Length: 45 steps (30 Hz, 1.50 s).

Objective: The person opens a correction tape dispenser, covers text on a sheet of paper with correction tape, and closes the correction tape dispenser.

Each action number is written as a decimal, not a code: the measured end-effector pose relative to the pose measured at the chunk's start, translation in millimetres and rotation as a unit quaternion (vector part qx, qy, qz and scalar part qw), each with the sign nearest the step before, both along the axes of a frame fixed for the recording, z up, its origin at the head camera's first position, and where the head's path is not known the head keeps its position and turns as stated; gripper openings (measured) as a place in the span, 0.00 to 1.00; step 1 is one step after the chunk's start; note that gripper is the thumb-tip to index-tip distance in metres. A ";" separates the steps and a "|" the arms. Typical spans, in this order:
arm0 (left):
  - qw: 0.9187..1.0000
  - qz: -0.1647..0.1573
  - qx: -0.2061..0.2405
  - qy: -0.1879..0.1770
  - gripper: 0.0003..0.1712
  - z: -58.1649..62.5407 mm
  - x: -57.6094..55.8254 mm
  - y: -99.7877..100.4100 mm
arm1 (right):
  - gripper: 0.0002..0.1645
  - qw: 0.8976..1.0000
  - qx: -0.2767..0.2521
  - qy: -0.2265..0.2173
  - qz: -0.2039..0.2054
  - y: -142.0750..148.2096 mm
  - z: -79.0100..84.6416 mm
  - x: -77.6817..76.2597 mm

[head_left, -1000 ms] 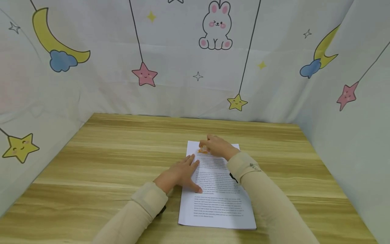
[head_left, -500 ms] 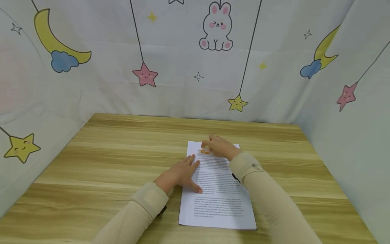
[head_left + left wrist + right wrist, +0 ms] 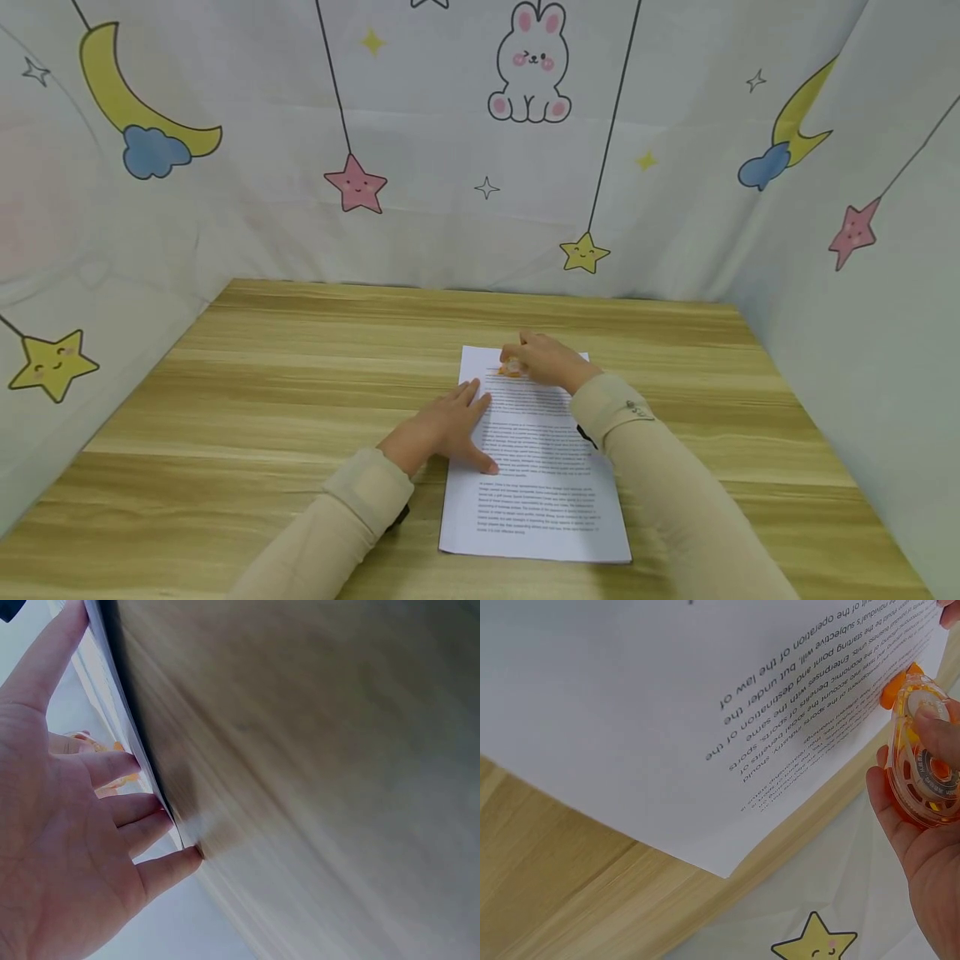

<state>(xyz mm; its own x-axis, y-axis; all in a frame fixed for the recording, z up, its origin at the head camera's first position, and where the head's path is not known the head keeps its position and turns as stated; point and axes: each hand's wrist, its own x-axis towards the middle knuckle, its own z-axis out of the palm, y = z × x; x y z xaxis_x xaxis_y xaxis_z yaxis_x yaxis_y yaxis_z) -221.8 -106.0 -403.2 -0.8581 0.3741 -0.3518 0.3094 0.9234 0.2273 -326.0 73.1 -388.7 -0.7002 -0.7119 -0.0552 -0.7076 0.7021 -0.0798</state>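
Observation:
Printed paper (image 3: 540,517) lies on the wooden table in the head view, its text running down the page. My right hand (image 3: 551,364) grips an orange, see-through correction tape dispenser (image 3: 512,369) over the first lines near the far edge. In the right wrist view the thumb lies on the body of the dispenser (image 3: 915,761), and its orange tip is right at the text. Spread with straight fingers, my left hand (image 3: 446,425) rests along the paper's left edge. Its fingertips (image 3: 187,859) reach the paper edge and tabletop in the left wrist view.
The wood-grain table (image 3: 300,375) extends on both sides of the paper. A white curtain (image 3: 435,242) with moons, stars and a rabbit hangs behind and beside it. Both forearms wear light sleeves (image 3: 675,492) with dark bands at the wrists.
My right hand has slid a little to the right along the top text lines with the correction tape dispenser. The left hand and the paper have stayed in place.

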 end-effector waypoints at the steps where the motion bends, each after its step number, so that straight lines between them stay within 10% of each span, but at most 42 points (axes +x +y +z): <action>1: 1.000 0.000 0.000 0.000 0.63 0.2 0.1 0.0 | 0.16 1.000 0.002 0.004 0.003 0.7 0.1 0.2; 45: 1.000 0.006 0.005 0.004 0.64 -4.1 -3.7 -0.4 | 0.14 0.999 0.000 0.036 0.011 33.1 2.8 1.8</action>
